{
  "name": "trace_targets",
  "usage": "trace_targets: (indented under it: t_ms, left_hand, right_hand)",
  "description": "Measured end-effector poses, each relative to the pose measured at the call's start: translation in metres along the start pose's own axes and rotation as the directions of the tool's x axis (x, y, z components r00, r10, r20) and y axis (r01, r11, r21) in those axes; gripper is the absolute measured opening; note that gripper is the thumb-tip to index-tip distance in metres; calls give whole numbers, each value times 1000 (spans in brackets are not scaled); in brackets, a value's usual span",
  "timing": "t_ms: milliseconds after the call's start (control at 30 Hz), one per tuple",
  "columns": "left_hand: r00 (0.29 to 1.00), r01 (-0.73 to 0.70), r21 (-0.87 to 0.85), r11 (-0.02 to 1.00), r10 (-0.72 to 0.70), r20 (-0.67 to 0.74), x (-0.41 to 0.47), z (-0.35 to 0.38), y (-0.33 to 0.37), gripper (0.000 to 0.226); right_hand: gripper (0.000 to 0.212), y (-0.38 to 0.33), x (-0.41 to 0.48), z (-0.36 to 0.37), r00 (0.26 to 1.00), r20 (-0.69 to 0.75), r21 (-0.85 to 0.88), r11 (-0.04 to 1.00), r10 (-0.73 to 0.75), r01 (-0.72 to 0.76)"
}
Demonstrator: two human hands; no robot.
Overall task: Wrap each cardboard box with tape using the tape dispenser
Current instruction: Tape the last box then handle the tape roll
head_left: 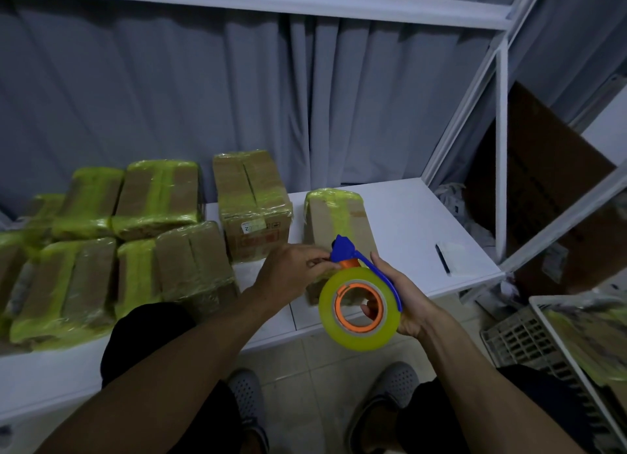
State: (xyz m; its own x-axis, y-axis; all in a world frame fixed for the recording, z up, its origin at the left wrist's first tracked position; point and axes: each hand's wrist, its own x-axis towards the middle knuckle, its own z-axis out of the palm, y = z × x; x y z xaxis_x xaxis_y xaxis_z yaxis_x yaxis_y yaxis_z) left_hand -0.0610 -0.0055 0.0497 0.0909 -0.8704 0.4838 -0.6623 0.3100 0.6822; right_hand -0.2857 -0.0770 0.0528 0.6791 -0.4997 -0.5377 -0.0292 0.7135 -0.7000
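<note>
The person wears dark legwear [146, 335] and grey perforated clogs [249, 399]; the left hand [288, 274] and right hand [405, 306] are bare.

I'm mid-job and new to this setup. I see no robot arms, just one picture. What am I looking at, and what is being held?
There is no machine here. A person works bare-handed, and the single picture comes from a camera worn on their head, looking forward and down. The right hand grips the tape dispenser, a yellow-green roll on an orange hub with a blue handle. The left hand pinches at its blue head, where the tape comes off. Just behind it, a partly taped cardboard box lies on a white table. To the left sit wrapped boxes, and a plastic crate stands at lower right.
</note>
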Motion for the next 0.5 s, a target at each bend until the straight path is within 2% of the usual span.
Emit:
trace_targets:
  t_ms: [167,333,433,500]
  left_hand:
    - [998,-16,75,997,20,-57,3,3,2,16]
    - [999,-34,104,994,35,-10,2,3,1,21]
    - [997,-63,45,997,64,-30,3,1,1,34]
    - [997,-64,-56,996,62,-38,3,0,1,35]
  right_hand:
    - [70,-1,-2,7,999,-35,8,1000,-30,31]
    - [62,-2,-3,7,999,-46,19,1000,-10,11]
    - [57,-3,-4,10,1000,-18,73,997,16,-15]
    - [65,-4,-5,12,1000,-5,98,995,26,-25]
